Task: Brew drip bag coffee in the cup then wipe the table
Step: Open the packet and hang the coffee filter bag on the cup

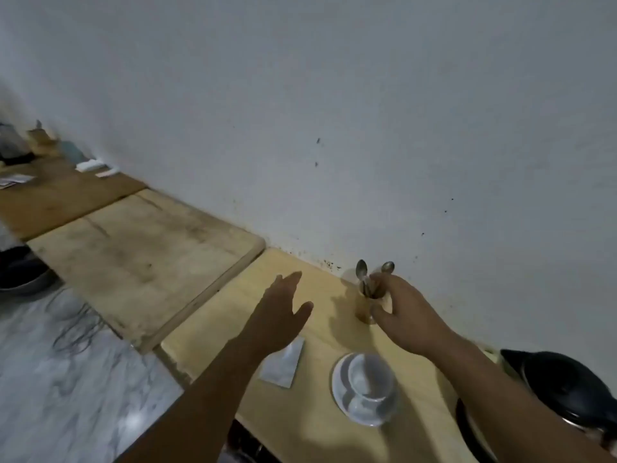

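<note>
Beside the wall, right hand fingers around spoon holder — cup nearer, untouched

Worktop lying bare ahead of left hand, loads of room there. Right hand crowding spoon holder, which is sitting tight against wall. Cup on saucer and foil sachet taking up near edge. Black kettle blocking far right.
</note>
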